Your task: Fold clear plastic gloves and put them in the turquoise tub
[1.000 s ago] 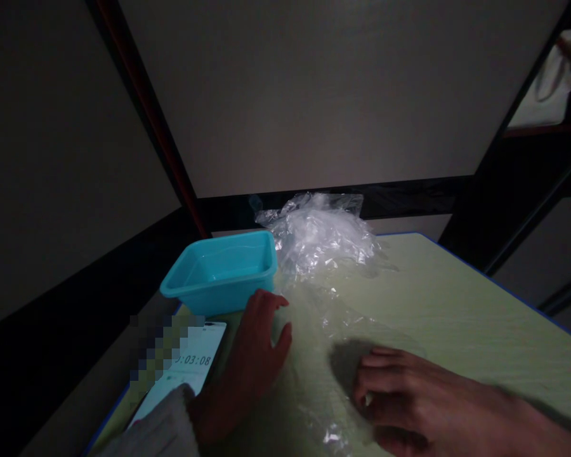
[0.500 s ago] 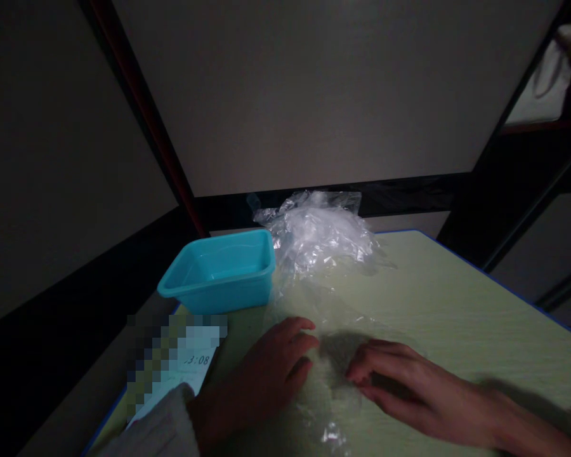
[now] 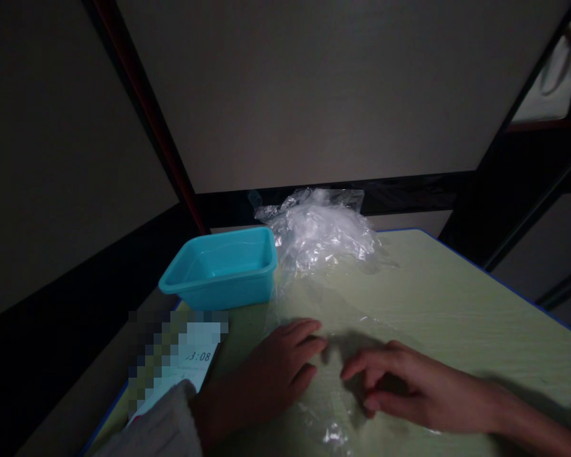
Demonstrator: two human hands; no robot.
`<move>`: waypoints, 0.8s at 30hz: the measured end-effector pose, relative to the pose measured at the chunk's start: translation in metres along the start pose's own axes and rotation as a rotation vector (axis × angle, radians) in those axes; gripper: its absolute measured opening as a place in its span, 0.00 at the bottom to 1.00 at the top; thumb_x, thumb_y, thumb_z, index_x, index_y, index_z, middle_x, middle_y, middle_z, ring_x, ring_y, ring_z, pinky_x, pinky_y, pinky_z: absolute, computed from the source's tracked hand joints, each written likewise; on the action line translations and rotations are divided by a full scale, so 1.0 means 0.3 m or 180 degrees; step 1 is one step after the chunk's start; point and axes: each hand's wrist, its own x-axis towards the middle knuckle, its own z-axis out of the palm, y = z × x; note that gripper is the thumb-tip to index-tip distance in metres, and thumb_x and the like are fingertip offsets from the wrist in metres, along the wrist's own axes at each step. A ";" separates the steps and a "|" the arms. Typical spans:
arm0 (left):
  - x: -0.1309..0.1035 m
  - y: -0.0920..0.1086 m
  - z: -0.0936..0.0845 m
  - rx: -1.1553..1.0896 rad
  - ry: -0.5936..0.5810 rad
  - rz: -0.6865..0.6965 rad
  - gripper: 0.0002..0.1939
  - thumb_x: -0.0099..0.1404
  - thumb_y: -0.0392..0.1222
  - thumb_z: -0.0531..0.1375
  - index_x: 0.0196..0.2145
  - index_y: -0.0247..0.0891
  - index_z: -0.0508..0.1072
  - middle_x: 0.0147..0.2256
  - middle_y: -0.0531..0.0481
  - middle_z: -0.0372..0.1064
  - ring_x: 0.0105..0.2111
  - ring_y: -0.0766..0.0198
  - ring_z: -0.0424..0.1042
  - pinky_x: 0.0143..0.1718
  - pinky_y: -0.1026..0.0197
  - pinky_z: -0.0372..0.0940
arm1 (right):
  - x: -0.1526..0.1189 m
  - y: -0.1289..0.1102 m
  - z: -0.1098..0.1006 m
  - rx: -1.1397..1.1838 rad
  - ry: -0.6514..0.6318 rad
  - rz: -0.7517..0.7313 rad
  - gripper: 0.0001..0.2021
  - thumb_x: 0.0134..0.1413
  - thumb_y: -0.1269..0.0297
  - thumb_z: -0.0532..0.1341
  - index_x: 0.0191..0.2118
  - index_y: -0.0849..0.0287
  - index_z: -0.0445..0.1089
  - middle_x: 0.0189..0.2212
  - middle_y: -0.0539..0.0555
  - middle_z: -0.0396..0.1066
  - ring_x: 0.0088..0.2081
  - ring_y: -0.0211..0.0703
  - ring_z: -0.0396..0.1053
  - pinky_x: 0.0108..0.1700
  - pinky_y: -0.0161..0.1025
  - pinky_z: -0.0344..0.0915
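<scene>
A thin clear plastic bag (image 3: pixel 335 438) lies spread on the table between and below my hands. My left hand (image 3: pixel 285 365) rests over its left part, fingers slightly curled and apart, holding nothing visible. To the right, my right hand (image 3: pixel 400 384) hovers low over the plastic with thumb and index finger parted and nothing seen between them. Behind both hands a heap of crumpled clear plastic (image 3: pixel 323 231) sits at the table's far edge.
A turquoise basin (image 3: pixel 233 291) stands at the table's back left. A phone (image 3: pixel 190 362) with a lit screen, partly pixelated, lies in front of it. The pale green table (image 3: pixel 461 298) has a blue edge. Dark panels rise behind, and a white bag (image 3: pixel 547 82) is at upper right.
The thumb and index finger of my right hand have spread apart. My left hand has shifted slightly to the right.
</scene>
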 end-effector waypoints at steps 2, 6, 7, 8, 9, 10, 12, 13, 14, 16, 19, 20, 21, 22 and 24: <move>-0.004 -0.005 0.004 -0.0042 0.0025 0.0050 0.18 0.64 0.34 0.53 0.52 0.38 0.67 0.58 0.43 0.56 0.59 0.56 0.53 0.59 0.56 0.47 | -0.003 -0.011 0.000 0.0048 -0.0308 -0.0046 0.12 0.55 0.71 0.55 0.45 0.61 0.68 0.27 0.54 0.76 0.27 0.40 0.69 0.27 0.34 0.64; -0.006 -0.010 0.006 -0.0010 0.0082 0.0129 0.18 0.65 0.34 0.53 0.52 0.37 0.67 0.58 0.42 0.57 0.59 0.56 0.53 0.59 0.56 0.48 | -0.007 -0.024 0.018 -0.0207 -0.0356 -0.0076 0.11 0.51 0.74 0.58 0.41 0.60 0.71 0.27 0.53 0.76 0.28 0.40 0.70 0.29 0.35 0.66; -0.005 -0.010 0.005 0.0026 0.0081 0.0134 0.18 0.64 0.34 0.54 0.52 0.36 0.67 0.58 0.41 0.57 0.59 0.56 0.54 0.59 0.57 0.48 | -0.007 -0.027 0.024 -0.0283 -0.0260 -0.0036 0.10 0.51 0.73 0.58 0.40 0.59 0.72 0.29 0.54 0.75 0.30 0.41 0.70 0.31 0.36 0.66; -0.004 -0.009 0.004 0.0062 0.0075 0.0142 0.17 0.64 0.34 0.54 0.52 0.35 0.67 0.57 0.40 0.57 0.59 0.56 0.54 0.59 0.57 0.48 | -0.006 -0.031 0.031 -0.0373 -0.0152 -0.0001 0.10 0.52 0.72 0.59 0.40 0.59 0.72 0.32 0.55 0.74 0.33 0.42 0.70 0.34 0.37 0.67; -0.002 -0.007 0.003 0.0097 0.0062 0.0148 0.17 0.64 0.34 0.54 0.51 0.35 0.68 0.57 0.40 0.58 0.58 0.56 0.54 0.59 0.57 0.48 | -0.005 -0.036 0.037 -0.0483 -0.0079 0.0019 0.10 0.53 0.71 0.59 0.42 0.59 0.71 0.37 0.57 0.73 0.37 0.44 0.70 0.38 0.40 0.67; -0.001 -0.004 0.001 0.0132 0.0044 0.0152 0.17 0.64 0.34 0.54 0.51 0.34 0.68 0.57 0.40 0.58 0.58 0.56 0.54 0.59 0.57 0.49 | -0.002 -0.043 0.042 -0.0620 -0.0061 0.0017 0.12 0.54 0.69 0.59 0.45 0.59 0.70 0.41 0.58 0.71 0.42 0.47 0.69 0.43 0.43 0.66; 0.000 0.002 -0.002 0.0227 -0.0033 0.0145 0.16 0.65 0.34 0.53 0.51 0.33 0.68 0.57 0.39 0.58 0.59 0.57 0.54 0.59 0.56 0.49 | 0.007 -0.063 0.048 -0.0983 -0.0224 -0.0034 0.18 0.54 0.65 0.60 0.51 0.60 0.67 0.45 0.61 0.68 0.48 0.52 0.65 0.51 0.50 0.61; 0.000 0.005 -0.004 0.0291 -0.0083 0.0136 0.16 0.65 0.33 0.52 0.51 0.33 0.67 0.57 0.39 0.57 0.59 0.57 0.53 0.59 0.56 0.49 | 0.013 -0.074 0.049 -0.1196 -0.0369 -0.0082 0.21 0.53 0.64 0.61 0.53 0.61 0.66 0.45 0.62 0.68 0.48 0.54 0.64 0.52 0.53 0.59; 0.001 0.008 -0.005 0.0360 -0.0130 0.0126 0.17 0.65 0.33 0.52 0.51 0.32 0.67 0.58 0.39 0.57 0.59 0.57 0.52 0.59 0.55 0.49 | 0.018 -0.085 0.051 -0.1406 -0.0510 -0.0138 0.22 0.53 0.64 0.62 0.54 0.60 0.65 0.44 0.61 0.68 0.47 0.54 0.65 0.52 0.53 0.59; 0.002 0.012 -0.007 0.0486 -0.0217 0.0099 0.18 0.64 0.31 0.52 0.52 0.32 0.65 0.58 0.39 0.55 0.60 0.57 0.51 0.59 0.54 0.49 | 0.026 -0.101 0.056 -0.1793 -0.0649 -0.0291 0.18 0.56 0.65 0.59 0.53 0.60 0.66 0.39 0.58 0.70 0.41 0.50 0.67 0.48 0.49 0.62; 0.005 0.011 -0.007 0.0595 -0.0269 0.0084 0.18 0.65 0.32 0.52 0.53 0.31 0.64 0.59 0.39 0.54 0.60 0.57 0.50 0.59 0.53 0.49 | 0.022 -0.105 0.062 -0.2177 -0.0538 -0.0657 0.14 0.61 0.68 0.53 0.51 0.58 0.68 0.35 0.55 0.71 0.37 0.46 0.66 0.43 0.43 0.62; 0.005 0.009 -0.007 0.0614 -0.0270 0.0089 0.18 0.65 0.32 0.52 0.53 0.32 0.64 0.59 0.39 0.55 0.60 0.57 0.51 0.59 0.53 0.50 | 0.017 -0.101 0.062 -0.2212 -0.0508 -0.0760 0.14 0.61 0.68 0.54 0.50 0.58 0.68 0.34 0.54 0.70 0.37 0.45 0.66 0.43 0.42 0.62; 0.005 0.007 -0.007 0.0626 -0.0257 0.0097 0.18 0.65 0.32 0.53 0.53 0.32 0.64 0.59 0.40 0.55 0.60 0.57 0.51 0.59 0.53 0.50 | 0.010 -0.094 0.062 -0.2197 -0.0497 -0.0834 0.14 0.60 0.67 0.55 0.51 0.57 0.68 0.35 0.53 0.70 0.37 0.45 0.65 0.43 0.41 0.61; 0.004 0.004 -0.006 0.0633 -0.0234 0.0106 0.18 0.65 0.32 0.53 0.53 0.32 0.64 0.59 0.40 0.55 0.59 0.58 0.51 0.59 0.54 0.50 | 0.004 -0.086 0.061 -0.2135 -0.0507 -0.0902 0.15 0.60 0.66 0.56 0.52 0.57 0.67 0.35 0.52 0.70 0.38 0.44 0.65 0.44 0.41 0.61; 0.003 0.001 -0.006 0.0645 -0.0203 0.0119 0.18 0.65 0.32 0.53 0.53 0.33 0.64 0.58 0.41 0.55 0.59 0.58 0.52 0.59 0.54 0.51 | -0.005 -0.071 0.059 -0.1900 -0.0524 -0.1008 0.17 0.59 0.64 0.57 0.54 0.56 0.64 0.39 0.52 0.69 0.41 0.44 0.65 0.48 0.41 0.58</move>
